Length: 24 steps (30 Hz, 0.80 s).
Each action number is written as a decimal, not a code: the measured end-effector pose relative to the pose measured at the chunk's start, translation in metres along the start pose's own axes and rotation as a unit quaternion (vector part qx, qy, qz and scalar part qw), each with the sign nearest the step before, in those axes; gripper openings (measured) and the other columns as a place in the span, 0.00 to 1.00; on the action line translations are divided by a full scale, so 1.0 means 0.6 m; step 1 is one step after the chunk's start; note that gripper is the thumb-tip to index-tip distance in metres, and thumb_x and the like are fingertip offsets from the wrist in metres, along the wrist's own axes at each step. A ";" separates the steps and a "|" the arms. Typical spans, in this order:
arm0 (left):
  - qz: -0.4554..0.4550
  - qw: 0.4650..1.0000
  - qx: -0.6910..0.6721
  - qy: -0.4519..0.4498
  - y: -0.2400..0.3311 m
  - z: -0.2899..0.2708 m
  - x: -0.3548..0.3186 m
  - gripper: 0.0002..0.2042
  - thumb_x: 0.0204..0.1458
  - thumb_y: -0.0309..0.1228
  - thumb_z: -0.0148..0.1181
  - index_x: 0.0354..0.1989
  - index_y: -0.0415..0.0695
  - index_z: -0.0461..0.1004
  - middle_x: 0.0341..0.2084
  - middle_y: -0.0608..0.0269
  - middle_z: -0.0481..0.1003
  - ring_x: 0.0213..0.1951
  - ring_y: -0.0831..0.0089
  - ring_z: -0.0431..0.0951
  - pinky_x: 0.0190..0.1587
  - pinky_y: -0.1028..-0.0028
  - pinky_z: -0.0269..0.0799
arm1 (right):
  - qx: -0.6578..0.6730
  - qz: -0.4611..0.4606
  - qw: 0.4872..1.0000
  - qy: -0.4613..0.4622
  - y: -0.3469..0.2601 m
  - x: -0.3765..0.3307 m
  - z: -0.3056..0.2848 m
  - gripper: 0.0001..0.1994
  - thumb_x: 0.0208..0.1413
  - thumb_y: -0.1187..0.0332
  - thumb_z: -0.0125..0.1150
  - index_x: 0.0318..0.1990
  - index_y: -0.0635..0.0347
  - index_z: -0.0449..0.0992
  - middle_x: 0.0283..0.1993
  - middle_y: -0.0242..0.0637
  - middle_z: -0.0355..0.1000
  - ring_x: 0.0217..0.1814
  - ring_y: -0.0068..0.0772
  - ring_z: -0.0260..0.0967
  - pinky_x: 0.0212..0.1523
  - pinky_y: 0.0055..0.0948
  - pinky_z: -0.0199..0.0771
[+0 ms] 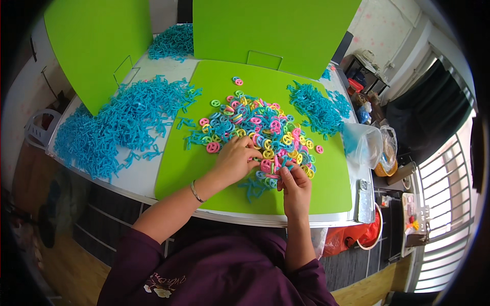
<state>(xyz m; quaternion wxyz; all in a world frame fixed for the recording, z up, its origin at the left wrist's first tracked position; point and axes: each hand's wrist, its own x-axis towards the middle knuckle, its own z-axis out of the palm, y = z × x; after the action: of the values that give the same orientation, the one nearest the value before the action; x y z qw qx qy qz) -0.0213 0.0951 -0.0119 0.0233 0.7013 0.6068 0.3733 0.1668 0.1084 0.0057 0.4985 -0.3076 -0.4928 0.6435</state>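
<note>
My left hand (pixel 235 159), a bangle on its wrist, reaches into the near side of a heap of small plastic rings (pixel 275 125) in pink, yellow, blue and green. Its thumb and fingers are pinched together beside a pink ring (pixel 266 166); what lies between them is hidden. At the heap's near right edge my right hand (pixel 296 191) closes thumb and fingertips on a small teal plastic piece (pixel 287 166). Several loose teal pieces (pixel 252 188) rest on the green board (pixel 219 196) between my forearms.
Large piles of teal pieces lie left (pixel 122 122) and right (pixel 316 108) of the heap, with another pile (pixel 173 42) at the back. Green upright panels (pixel 270 30) stand behind. A phone (pixel 364 201) and clear plastic bag (pixel 362 143) are at the table's right edge.
</note>
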 end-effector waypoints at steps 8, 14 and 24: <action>0.052 0.998 -0.037 0.021 0.017 -0.013 0.004 0.08 0.41 0.32 0.67 0.32 0.51 0.80 0.32 0.67 0.72 0.41 0.65 0.71 0.45 0.66 0.68 | 0.011 0.013 0.999 0.039 0.005 0.006 -0.005 0.10 0.58 0.72 0.57 0.45 0.66 0.73 0.33 0.31 0.73 0.28 0.17 0.65 0.29 0.18 0.64; 0.037 0.995 -0.054 -0.077 0.021 -0.006 -0.010 0.10 0.43 0.39 0.66 0.33 0.51 0.80 0.35 0.66 0.74 0.42 0.65 0.72 0.45 0.66 0.67 | 0.051 -0.005 0.998 0.047 0.006 0.006 -0.008 0.11 0.58 0.72 0.57 0.47 0.67 0.71 0.32 0.31 0.73 0.29 0.17 0.65 0.29 0.18 0.63; -0.162 0.949 -0.270 -0.027 0.001 -0.014 -0.008 0.11 0.52 0.31 0.61 0.42 0.39 0.77 0.30 0.61 0.79 0.29 0.75 0.79 0.32 0.77 0.76 | -0.017 -0.019 0.999 0.046 -0.009 -0.003 0.013 0.10 0.57 0.73 0.57 0.45 0.67 0.73 0.31 0.31 0.74 0.27 0.16 0.65 0.29 0.15 0.62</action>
<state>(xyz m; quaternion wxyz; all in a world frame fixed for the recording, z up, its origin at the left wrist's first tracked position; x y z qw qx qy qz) -0.0257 0.0875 -0.0078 0.2882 0.5711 0.5877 0.4953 0.1618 0.1044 0.0130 0.5275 -0.3363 -0.4860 0.6103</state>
